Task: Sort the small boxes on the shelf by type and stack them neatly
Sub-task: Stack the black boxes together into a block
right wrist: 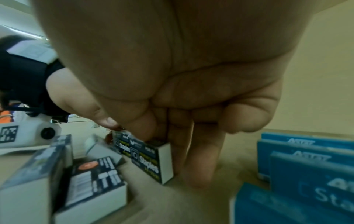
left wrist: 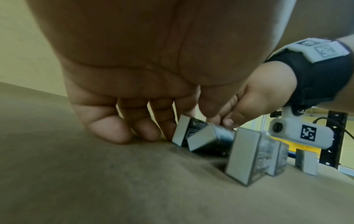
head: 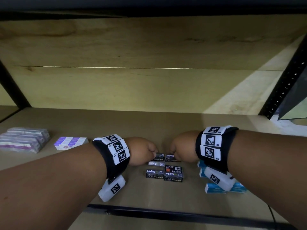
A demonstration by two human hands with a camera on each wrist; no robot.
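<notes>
Several black staples boxes lie at the middle of the brown shelf [head: 132, 193]. My left hand [head: 153, 154] comes down from the left and pinches one black box [head: 159, 157], seen from its grey end as a box [left wrist: 181, 132] in the left wrist view. My right hand [head: 172, 155] faces it and grips a second black box [head: 170, 156]; its thumb [right wrist: 141, 130] lies on the box [right wrist: 147, 159], with fingers [right wrist: 191, 159] at its end. Another black box [head: 156, 163] lies tilted just in front. Two short black stacks [head: 155, 173] [head: 173, 175] stand nearer me.
Blue staples boxes [head: 215, 188] stand at the right, partly hidden under my right wrist and close beside the hand [right wrist: 306, 174]. Purple-and-white boxes [head: 70, 142] and a wrapped purple pack [head: 23, 140] lie far left. The shelf's black front rail [head: 166, 213] runs below.
</notes>
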